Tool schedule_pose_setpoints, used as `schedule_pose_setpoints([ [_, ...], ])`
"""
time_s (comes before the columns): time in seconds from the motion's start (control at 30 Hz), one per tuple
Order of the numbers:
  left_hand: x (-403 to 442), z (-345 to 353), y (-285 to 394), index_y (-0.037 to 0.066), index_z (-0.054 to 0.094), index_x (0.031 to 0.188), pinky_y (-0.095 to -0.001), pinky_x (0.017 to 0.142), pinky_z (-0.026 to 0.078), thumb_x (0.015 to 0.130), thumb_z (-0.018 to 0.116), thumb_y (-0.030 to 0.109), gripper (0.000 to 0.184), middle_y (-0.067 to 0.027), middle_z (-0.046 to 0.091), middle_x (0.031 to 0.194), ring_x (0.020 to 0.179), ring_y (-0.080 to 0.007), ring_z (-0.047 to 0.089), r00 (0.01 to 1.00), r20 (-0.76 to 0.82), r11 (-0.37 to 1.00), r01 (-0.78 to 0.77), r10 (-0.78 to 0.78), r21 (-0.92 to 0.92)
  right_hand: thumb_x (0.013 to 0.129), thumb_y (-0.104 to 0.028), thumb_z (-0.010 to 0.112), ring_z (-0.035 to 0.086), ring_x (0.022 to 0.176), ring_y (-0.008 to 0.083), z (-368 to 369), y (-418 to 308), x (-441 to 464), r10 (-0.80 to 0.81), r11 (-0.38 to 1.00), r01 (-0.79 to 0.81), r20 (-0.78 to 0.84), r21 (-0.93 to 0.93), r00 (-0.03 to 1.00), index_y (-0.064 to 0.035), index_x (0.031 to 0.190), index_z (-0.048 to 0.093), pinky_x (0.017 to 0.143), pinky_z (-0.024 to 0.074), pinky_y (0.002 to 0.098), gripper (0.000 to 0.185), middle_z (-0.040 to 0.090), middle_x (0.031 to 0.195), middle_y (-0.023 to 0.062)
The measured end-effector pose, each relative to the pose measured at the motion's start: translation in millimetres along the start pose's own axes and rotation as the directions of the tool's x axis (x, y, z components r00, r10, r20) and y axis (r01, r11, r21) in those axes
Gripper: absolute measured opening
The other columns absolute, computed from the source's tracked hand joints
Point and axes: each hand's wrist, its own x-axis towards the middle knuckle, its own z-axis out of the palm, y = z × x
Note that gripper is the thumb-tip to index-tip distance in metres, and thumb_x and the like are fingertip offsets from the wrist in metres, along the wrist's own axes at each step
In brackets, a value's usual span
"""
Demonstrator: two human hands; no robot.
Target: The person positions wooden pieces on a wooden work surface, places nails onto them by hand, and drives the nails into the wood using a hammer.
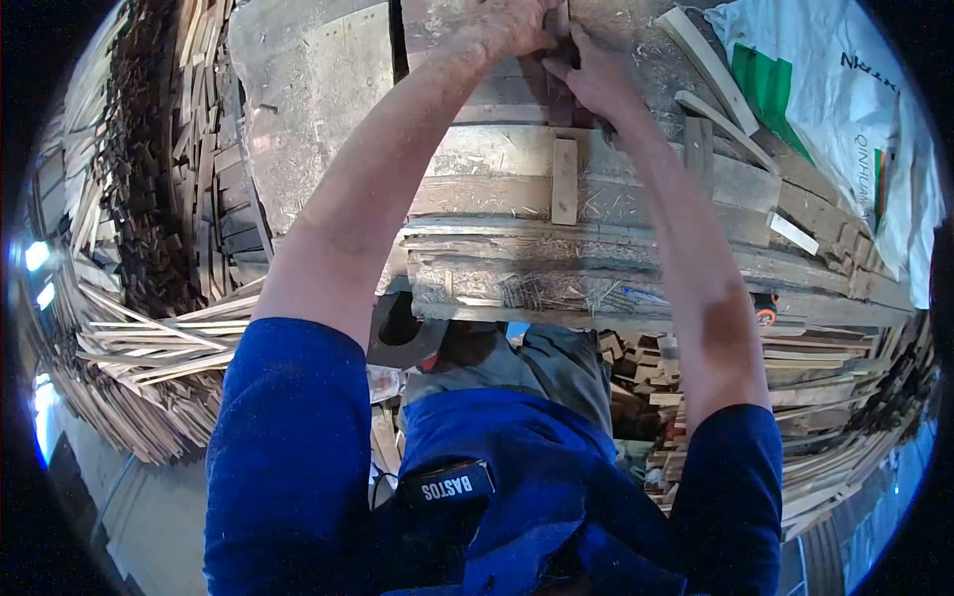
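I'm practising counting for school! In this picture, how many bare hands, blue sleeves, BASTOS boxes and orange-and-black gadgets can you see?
Bare hands: 2 (left hand, right hand)
Blue sleeves: 2 (left sleeve, right sleeve)
BASTOS box: 1
Orange-and-black gadget, partly hidden: 1
Total: 6

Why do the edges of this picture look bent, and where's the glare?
Head view: probably a very wide lens, since the corners go black and the wood strips bow near the rim; head view again: bluish-white glare spots at far left.
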Motion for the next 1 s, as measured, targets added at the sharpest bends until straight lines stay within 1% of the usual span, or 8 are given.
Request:
schedule_pose_setpoints([
  [0.1, -4, 1, 5, 0.019, 0.045, 0.146, -0.0541, 0.115, 0.032, 0.079, 0.076, 0.036, 0.076, -0.0182, 0.033, 0.156, 0.142, -0.0434, 0.032, 0.998, -0.033, 0.998, 0.055, -0.055, 0.000, 0.092, -0.050, 0.062, 0.062, 0.111, 0.0426, -58, -6, -38, 0.146, 0.951, -0.142, 0.007, 0.273, 0.989, -0.0091, 0.146, 0.043, 0.096, 0.0483, 0.0461, 0.070, 0.064, 0.122, 0.0238],
  [0.23, -5, 5, 1, 0.020, 0.045, 0.146, -0.0563, 0.114, 0.032, 0.080, 0.076, 0.036, 0.075, -0.0178, 0.031, 0.157, 0.142, -0.0455, 0.030, 0.997, -0.059, 0.998, 0.056, -0.055, 0.005, 0.089, -0.044, 0.066, 0.060, 0.106, 0.0457, -68, 30, -148, 0.155, 0.943, -0.189, -0.142, -0.273, 0.978, 0.0018, 0.120, 0.057, 0.088, 0.0483, 0.0484, 0.056, 0.062, 0.114, 0.0294],
  [0.3, -2, -5, -3, 0.020, 0.044, 0.147, -0.0579, 0.114, 0.031, 0.081, 0.075, 0.037, 0.074, -0.0179, 0.029, 0.158, 0.143, -0.0461, 0.028, 0.998, 0.053, 0.998, 0.028, -0.025, -0.057, 0.088, -0.041, 0.067, 0.060, 0.102, 0.0477, -90, 15, -181, 0.373, 0.899, -0.311, 0.165, -0.310, 0.913, 0.0054, 0.112, 0.056, 0.085, 0.0475, 0.0512, 0.053, 0.062, 0.109, 0.0320],
  [0.43, -6, -10, 0, 0.022, 0.042, 0.148, -0.0600, 0.114, 0.029, 0.083, 0.075, 0.039, 0.075, -0.0180, 0.026, 0.159, 0.144, -0.0474, 0.024, 0.994, 0.094, 0.997, 0.054, -0.049, -0.047, 0.089, -0.037, 0.066, 0.059, 0.096, 0.0509, -80, 38, -208, 0.333, 0.915, -0.297, 0.095, -0.275, 0.938, 0.0063, 0.112, 0.056, 0.083, 0.0462, 0.0542, 0.050, 0.062, 0.099, 0.0321],
  [0.57, -9, 12, 5, 0.024, 0.040, 0.149, -0.0606, 0.115, 0.027, 0.083, 0.074, 0.042, 0.076, -0.0185, 0.025, 0.159, 0.146, -0.0463, 0.021, 0.986, -0.009, 0.985, 0.166, -0.166, 0.040, 0.093, -0.035, 0.064, 0.065, 0.077, 0.0395, -98, 36, -207, 0.250, 0.946, -0.231, 0.060, -0.226, 0.966, 0.0040, 0.108, 0.058, 0.069, 0.0498, 0.0478, 0.043, 0.064, 0.083, 0.0220],
  [0.67, -5, 9, 14, 0.026, 0.039, 0.150, -0.0595, 0.116, 0.026, 0.084, 0.074, 0.042, 0.077, -0.0175, 0.023, 0.160, 0.146, -0.0453, 0.021, 0.968, 0.052, 0.969, 0.242, -0.245, 0.059, 0.098, -0.038, 0.060, 0.058, 0.058, 0.0175, -114, 3, -200, 0.413, 0.617, -0.601, 0.441, 0.508, 0.797, -0.0008, 0.101, 0.060, 0.052, 0.0445, 0.0330, 0.038, 0.059, 0.070, 0.0061],
  [0.8, -8, -11, 6, 0.027, 0.039, 0.150, -0.0582, 0.117, 0.025, 0.084, 0.074, 0.043, 0.077, -0.0160, 0.021, 0.162, 0.147, -0.0441, 0.021, 0.975, 0.130, 0.980, 0.190, -0.182, -0.057, 0.100, -0.039, 0.057, 0.045, 0.056, 0.0028, -92, -22, -198, 0.283, 0.747, -0.363, 0.228, 0.556, 0.932, -0.0038, 0.096, 0.061, 0.047, 0.0344, 0.0220, 0.036, 0.051, 0.070, -0.0030],
  [1.0, -12, -10, 6, 0.027, 0.040, 0.150, -0.0570, 0.117, 0.024, 0.084, 0.074, 0.044, 0.076, -0.0133, 0.021, 0.163, 0.147, -0.0428, 0.021, 0.974, 0.171, 0.985, 0.160, -0.146, -0.067, 0.102, -0.036, 0.054, 0.047, 0.058, 0.0052, -93, -50, -174, 0.309, 0.786, -0.371, 0.206, 0.494, 0.929, -0.0044, 0.099, 0.060, 0.048, 0.0355, 0.0230, 0.032, 0.049, 0.068, -0.0023],
])
